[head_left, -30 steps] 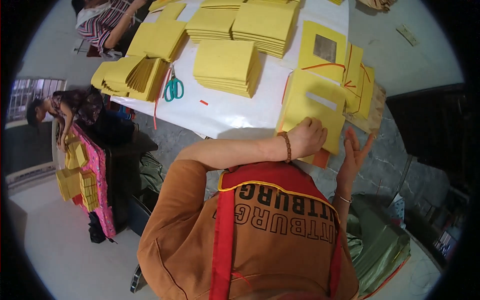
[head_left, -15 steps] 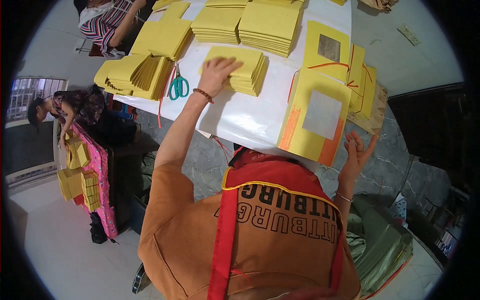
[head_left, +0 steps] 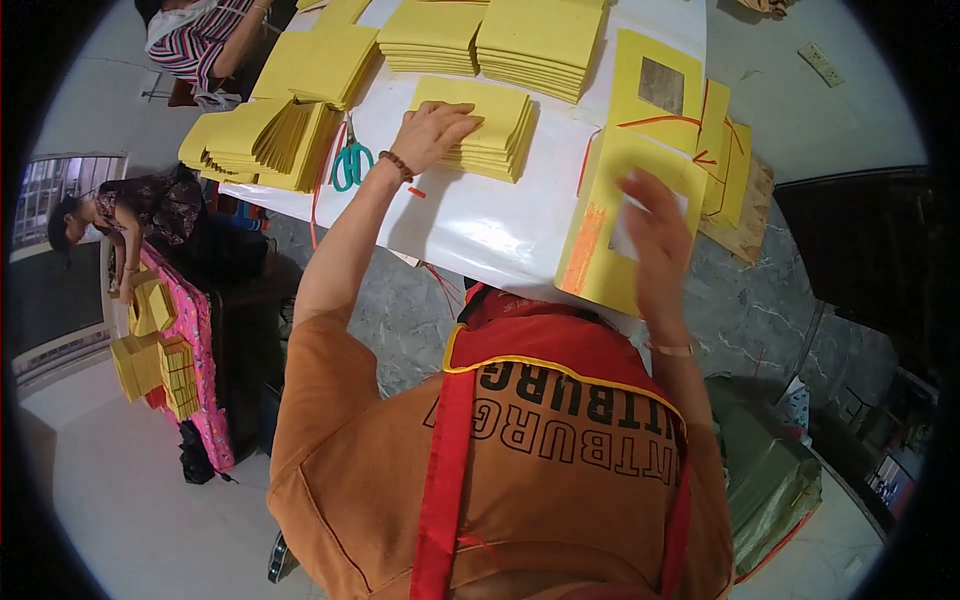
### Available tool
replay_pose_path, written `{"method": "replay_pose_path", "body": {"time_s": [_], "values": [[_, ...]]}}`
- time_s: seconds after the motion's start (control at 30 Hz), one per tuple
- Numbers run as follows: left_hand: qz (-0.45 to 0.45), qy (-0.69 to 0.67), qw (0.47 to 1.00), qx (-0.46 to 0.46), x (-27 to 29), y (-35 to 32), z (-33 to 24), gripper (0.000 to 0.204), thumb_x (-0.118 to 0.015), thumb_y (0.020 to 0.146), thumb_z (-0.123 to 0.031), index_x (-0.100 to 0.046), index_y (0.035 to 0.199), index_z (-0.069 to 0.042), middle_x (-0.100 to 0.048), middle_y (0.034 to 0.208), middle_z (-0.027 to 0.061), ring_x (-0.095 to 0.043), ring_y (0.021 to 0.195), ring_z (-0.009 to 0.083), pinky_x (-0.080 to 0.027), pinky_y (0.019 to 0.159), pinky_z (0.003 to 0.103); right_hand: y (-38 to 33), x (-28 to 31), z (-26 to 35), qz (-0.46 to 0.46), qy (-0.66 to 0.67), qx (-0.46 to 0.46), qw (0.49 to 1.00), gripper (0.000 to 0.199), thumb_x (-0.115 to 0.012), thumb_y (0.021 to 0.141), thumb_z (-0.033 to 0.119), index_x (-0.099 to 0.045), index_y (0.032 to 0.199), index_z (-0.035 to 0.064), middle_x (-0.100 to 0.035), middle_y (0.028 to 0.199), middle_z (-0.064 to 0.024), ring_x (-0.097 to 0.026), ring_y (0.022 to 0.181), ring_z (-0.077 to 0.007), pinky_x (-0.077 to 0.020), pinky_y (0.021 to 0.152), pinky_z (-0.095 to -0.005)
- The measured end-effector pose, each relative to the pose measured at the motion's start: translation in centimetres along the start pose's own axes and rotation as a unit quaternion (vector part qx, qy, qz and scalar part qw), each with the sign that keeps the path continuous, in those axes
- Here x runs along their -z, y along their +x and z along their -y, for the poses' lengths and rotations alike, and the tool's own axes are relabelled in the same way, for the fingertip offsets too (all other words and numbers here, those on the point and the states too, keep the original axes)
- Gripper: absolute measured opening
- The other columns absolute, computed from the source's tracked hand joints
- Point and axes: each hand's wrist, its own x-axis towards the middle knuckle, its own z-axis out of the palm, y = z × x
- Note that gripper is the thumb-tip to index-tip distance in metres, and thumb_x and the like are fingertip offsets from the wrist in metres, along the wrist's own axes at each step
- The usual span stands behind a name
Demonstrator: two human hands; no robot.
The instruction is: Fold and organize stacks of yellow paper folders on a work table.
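My left hand (head_left: 437, 133) lies with fingers stretched over a short stack of folded yellow paper sheets (head_left: 500, 110) in the middle of the white-covered table (head_left: 480, 235). A beaded bracelet circles that wrist, with a small red strip (head_left: 417, 192) beside it. At the table's right front, my right hand (head_left: 655, 240) is over a yellow paper stack (head_left: 598, 220) with an orange-marked side and a pale rectangle on top. Motion blurs its fingers, which look stretched out with nothing visible in them. The hand hides part of the rectangle.
Green-handled scissors (head_left: 352, 167) and a fanned yellow stack (head_left: 255, 145) lie to the left. Larger yellow stacks (head_left: 535, 45) stand at the back. Red-tied yellow bundles (head_left: 735, 165) are at the right. Another person (head_left: 130, 220) bends over a pink-covered table (head_left: 200, 350) at far left.
My right hand has moved up and inward from beside the right front stack to over its pale rectangle. My left hand still rests on the middle stack.
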Motion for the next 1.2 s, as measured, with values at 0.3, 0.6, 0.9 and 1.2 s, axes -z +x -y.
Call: {"method": "replay_pose_path", "body": {"time_s": [0.3,0.6,0.9,1.2], "values": [[-0.208,0.004,0.976,0.062,-1.4,0.1,1.9,0.044,-0.058,0.085,-0.027,-0.050,0.123,-0.007,-0.049,0.127,0.0143,-0.050,0.109,0.0273,-0.039,0.093,0.036,11.0,-12.9,-10.1,-0.004,-0.054,-0.129,0.990,0.078,-0.070,0.072,0.014,-0.027,0.136,0.0014,-0.031,0.136,-0.0175,-0.030,0.127,-0.0265,-0.0302,0.103,-0.0347],[0.000,-0.522,0.774,0.357,-2.4,0.2,5.4,0.075,-0.065,0.080,-0.042,-0.035,0.126,0.010,-0.053,0.117,0.0178,-0.054,0.105,0.0196,-0.045,0.087,0.030,10.3,-12.8,-10.5,0.025,0.115,-0.175,0.978,0.087,-0.064,0.075,0.001,-0.007,0.140,0.0049,-0.035,0.131,-0.0157,-0.040,0.119,-0.0249,-0.0384,0.097,-0.0341],[0.094,-0.634,0.688,0.341,-1.1,1.7,4.9,0.077,-0.065,0.079,-0.045,-0.036,0.127,0.007,-0.054,0.118,0.0171,-0.057,0.103,0.0213,-0.048,0.085,0.032,10.1,-12.0,-10.8,-0.004,0.169,-0.221,0.961,0.091,-0.068,0.073,0.005,-0.006,0.140,0.0059,-0.044,0.124,-0.0150,-0.050,0.109,-0.0248,-0.0470,0.084,-0.0366],[0.079,-0.691,0.692,0.193,-2.8,-0.1,6.3,0.066,-0.072,0.075,-0.024,-0.039,0.121,0.009,-0.055,0.112,0.0152,-0.057,0.099,0.0196,-0.047,0.085,0.031,9.1,-12.3,-10.5,0.044,0.028,-0.170,0.984,0.090,-0.073,0.069,0.016,-0.016,0.138,0.0051,-0.045,0.124,-0.0116,-0.045,0.114,-0.0234,-0.0389,0.095,-0.0335]]}}
